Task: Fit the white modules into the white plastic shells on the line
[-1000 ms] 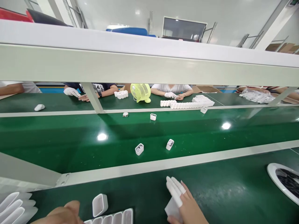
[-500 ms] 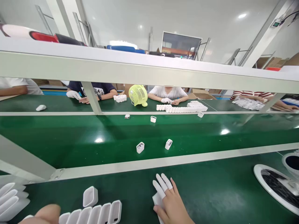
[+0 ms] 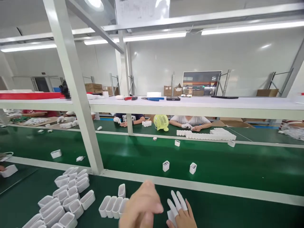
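Observation:
My left hand (image 3: 142, 205) is in front of the short row of white plastic housings (image 3: 111, 207), its fingers curled in and slightly blurred. What they hold, if anything, is hidden. Close on its right, my right hand (image 3: 182, 212) has white finger cots on several fingers. Those fingers stretch forward over a white plastic piece (image 3: 171, 217), which is gripped between them and the thumb and mostly covered. One loose open-topped housing (image 3: 122, 190) stands behind the row.
Many white housings (image 3: 53, 213) stand grouped at left. Beyond a pale rail (image 3: 213, 190), a green belt (image 3: 142, 158) carries small white units (image 3: 166, 166). A post (image 3: 78, 88) and shelf (image 3: 213, 109) rise ahead. Co-workers' hands (image 3: 190, 126) and a yellow-green fan (image 3: 161, 122) are opposite.
The view has tilted up and swung left. My left hand has moved from the left of the housing row to beside my right hand, which keeps its hold on the white piece.

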Available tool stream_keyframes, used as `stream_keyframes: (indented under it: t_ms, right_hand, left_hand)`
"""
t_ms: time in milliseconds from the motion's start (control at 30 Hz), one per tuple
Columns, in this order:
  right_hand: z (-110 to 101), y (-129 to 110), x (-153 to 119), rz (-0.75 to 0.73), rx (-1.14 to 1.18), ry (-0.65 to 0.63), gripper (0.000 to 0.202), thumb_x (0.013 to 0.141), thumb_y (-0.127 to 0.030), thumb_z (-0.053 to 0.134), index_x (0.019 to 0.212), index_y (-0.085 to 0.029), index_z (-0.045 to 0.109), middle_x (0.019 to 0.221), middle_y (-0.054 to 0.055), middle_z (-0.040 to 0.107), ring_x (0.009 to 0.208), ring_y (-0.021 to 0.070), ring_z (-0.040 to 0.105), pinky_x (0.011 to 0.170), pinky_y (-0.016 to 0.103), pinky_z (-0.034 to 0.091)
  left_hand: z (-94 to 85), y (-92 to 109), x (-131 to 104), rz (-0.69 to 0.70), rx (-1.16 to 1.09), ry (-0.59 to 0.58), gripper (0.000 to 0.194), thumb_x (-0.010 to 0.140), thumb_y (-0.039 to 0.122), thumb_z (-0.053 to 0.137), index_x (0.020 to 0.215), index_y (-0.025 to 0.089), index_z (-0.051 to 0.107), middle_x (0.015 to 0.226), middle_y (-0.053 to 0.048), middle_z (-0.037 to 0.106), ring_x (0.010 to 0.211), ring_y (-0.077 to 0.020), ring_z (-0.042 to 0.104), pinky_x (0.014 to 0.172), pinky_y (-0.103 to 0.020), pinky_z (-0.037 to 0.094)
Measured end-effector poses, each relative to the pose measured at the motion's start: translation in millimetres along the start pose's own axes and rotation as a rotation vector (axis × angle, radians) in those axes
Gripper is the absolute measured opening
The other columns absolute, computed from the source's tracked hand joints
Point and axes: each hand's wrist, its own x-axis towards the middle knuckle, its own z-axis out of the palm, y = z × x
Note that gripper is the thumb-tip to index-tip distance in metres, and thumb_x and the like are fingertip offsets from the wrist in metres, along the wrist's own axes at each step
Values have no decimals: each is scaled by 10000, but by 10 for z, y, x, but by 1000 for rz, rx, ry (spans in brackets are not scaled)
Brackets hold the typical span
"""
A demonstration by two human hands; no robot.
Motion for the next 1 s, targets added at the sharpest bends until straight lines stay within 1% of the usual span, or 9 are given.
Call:
stream_keyframes:
  t_ms: [67, 167, 233, 300, 433, 567, 700, 833, 1000]
  right_hand:
    - [-8, 13, -45, 16, -48, 100, 387, 940, -519, 461, 1148, -290, 694, 1095, 75, 702, 1135, 322, 595, 1100, 569, 329]
    - [-150, -59, -183, 158, -100, 180, 344, 962, -401, 441, 971, -229, 739, 976, 103, 714, 1046, 314, 634, 1084, 600, 326]
    - [-249, -112, -251, 243, -98, 192, 410, 988, -329, 364, 876, -201, 737, 913, 109, 706, 990, 290, 650, 1067, 587, 352]
    - [-295, -137, -275, 274, -89, 201, 438, 1000, -340, 322, 975, -187, 732, 1017, 121, 697, 1061, 296, 625, 1064, 569, 367]
    - [-215, -102, -225, 266, -58, 192, 590, 872, -569, 541, 1319, -186, 585, 1418, 124, 489, 1353, 382, 378, 1099, 582, 320]
    - [-136, 8, -154, 344, -31, 135, 615, 773, -574, 670, 1249, -185, 647, 1286, 163, 601, 1315, 394, 431, 1116, 587, 285]
    - [-153, 122, -127, 366, -11, 92, 715, 751, -548, 698, 1352, -189, 553, 1391, 155, 510, 1344, 400, 387, 1105, 587, 302]
    - [-153, 209, -116, 461, 17, 141, 569, 832, -554, 600, 1311, -248, 597, 1259, 139, 624, 1229, 363, 527, 1099, 555, 318]
    - [-263, 307, -194, 436, 75, 90, 523, 836, -458, 608, 1308, -233, 601, 1237, 142, 634, 1198, 372, 548, 1064, 553, 359]
  left_hand:
    - [238, -138, -173, -182, -55, -53, 258, 948, 291, 497, 769, 193, 655, 567, -23, 563, 511, -134, 508, 503, -252, 408]
    - [496, -505, -548, -626, -31, -210, 372, 918, 435, 505, 704, 166, 647, 592, -34, 564, 527, -133, 505, 518, -243, 417]
    - [538, -793, -823, -823, 60, -185, 439, 858, 544, 523, 666, 161, 618, 566, -20, 535, 523, -137, 493, 525, -247, 416]
    - [470, -1048, -1074, -878, 124, -146, 453, 803, 583, 562, 648, 158, 593, 569, -15, 522, 547, -149, 499, 540, -253, 412]
    - [180, -1369, -1404, -917, 234, -97, 509, 751, 654, 573, 625, 161, 571, 547, -3, 491, 526, -151, 468, 516, -254, 378]
    - [4, -1516, -1516, -930, 282, -135, 561, 735, 711, 559, 639, 159, 603, 558, -17, 523, 539, -167, 491, 531, -262, 397]
    - [15, -1610, -1573, -905, 332, -228, 550, 781, 699, 516, 664, 172, 618, 587, -32, 563, 563, -180, 511, 552, -266, 401]
    - [27, -1722, -1688, -666, 520, -476, 414, 907, 494, 410, 715, 199, 628, 668, -47, 603, 623, -189, 544, 609, -281, 412]
    - [-32, -1799, -1772, -487, 706, -833, 278, 871, 147, 386, 777, 217, 639, 779, -47, 657, 767, -207, 588, 702, -307, 420]
